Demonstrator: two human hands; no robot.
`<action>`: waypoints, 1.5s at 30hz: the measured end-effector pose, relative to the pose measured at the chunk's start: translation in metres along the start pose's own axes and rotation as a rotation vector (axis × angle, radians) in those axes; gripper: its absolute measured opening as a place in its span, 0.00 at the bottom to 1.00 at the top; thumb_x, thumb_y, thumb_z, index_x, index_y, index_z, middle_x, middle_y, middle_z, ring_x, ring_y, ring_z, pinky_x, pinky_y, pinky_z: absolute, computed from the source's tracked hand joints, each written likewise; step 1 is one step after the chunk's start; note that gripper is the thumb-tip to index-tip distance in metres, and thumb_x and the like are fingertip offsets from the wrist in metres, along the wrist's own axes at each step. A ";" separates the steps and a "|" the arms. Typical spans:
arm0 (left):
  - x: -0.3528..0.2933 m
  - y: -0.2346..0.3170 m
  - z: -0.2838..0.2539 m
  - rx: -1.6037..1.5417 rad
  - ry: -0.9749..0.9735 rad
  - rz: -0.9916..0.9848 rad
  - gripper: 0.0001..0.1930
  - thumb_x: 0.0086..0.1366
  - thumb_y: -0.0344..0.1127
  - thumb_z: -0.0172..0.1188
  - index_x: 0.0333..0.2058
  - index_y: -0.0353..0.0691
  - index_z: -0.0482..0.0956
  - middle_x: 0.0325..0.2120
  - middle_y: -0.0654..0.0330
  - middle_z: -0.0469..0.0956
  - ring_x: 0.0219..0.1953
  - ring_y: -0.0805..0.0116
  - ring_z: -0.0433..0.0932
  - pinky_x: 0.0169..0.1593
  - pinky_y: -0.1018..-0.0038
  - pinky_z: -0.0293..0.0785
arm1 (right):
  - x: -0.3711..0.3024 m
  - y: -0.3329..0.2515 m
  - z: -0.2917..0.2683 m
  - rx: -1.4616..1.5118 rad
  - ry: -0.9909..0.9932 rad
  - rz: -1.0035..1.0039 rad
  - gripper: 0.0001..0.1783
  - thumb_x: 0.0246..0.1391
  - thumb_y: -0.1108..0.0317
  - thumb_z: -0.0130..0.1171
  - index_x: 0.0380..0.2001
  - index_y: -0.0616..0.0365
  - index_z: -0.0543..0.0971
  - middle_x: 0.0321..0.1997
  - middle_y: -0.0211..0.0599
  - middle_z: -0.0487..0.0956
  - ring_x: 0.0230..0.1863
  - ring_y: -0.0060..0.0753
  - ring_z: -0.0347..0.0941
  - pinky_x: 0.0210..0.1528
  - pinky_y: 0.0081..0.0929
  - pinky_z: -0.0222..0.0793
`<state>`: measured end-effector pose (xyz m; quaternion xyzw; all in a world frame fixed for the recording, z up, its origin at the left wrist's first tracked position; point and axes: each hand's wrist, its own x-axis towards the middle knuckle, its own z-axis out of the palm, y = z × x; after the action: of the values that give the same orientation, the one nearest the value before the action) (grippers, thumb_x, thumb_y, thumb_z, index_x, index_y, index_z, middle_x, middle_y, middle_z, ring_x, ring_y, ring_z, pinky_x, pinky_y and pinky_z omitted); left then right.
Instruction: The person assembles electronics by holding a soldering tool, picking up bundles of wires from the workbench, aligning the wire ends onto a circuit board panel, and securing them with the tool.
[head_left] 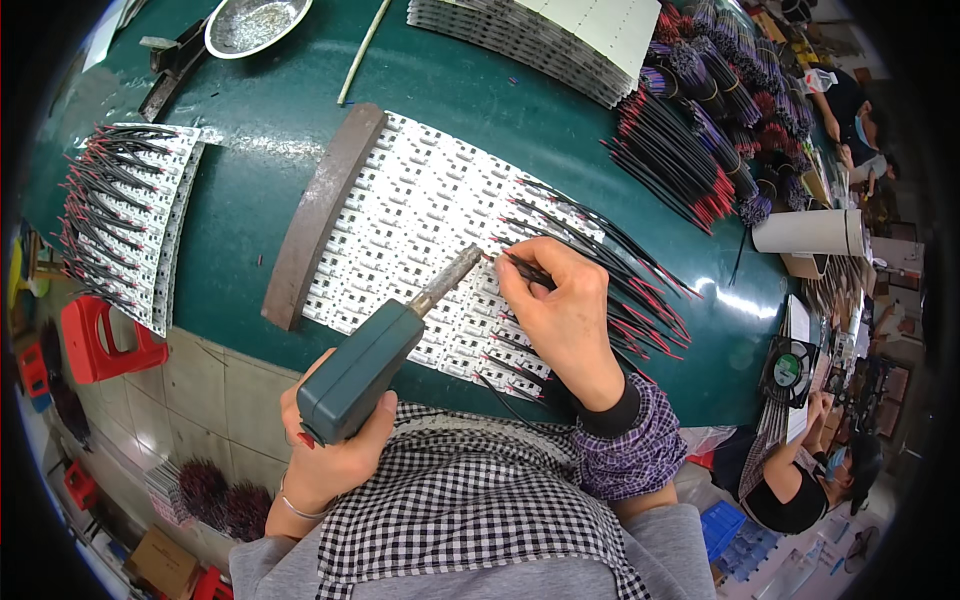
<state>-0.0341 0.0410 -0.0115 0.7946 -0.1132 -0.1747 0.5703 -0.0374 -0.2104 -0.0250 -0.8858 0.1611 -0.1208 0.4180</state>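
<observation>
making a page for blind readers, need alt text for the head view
A person's left hand holds a green soldering gun, its tip close to a wire pinched in the right hand, over a white sheet of circuit boards. Black-and-red wires fan off the sheet's right side; a brown bar lies along its left.

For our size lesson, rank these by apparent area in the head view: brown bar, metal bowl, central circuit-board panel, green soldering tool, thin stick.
1. Central circuit-board panel
2. Brown bar and green soldering tool: too alike to rank; the tool seems nearer the camera
3. Metal bowl
4. Thin stick
</observation>
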 end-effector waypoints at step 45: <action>-0.026 -0.014 -0.010 -0.187 0.053 0.053 0.26 0.59 0.18 0.65 0.58 0.30 0.74 0.48 0.53 0.82 0.38 0.76 0.79 0.38 0.80 0.75 | -0.019 -0.004 0.003 0.166 0.032 -0.166 0.04 0.53 0.79 0.65 0.31 0.62 0.79 0.29 0.37 0.79 0.23 0.28 0.74 0.22 0.25 0.67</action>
<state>-0.0539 0.0642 -0.0175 0.7390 -0.1024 -0.1483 0.6492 -0.0526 -0.1988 -0.0251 -0.8565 0.0833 -0.1821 0.4757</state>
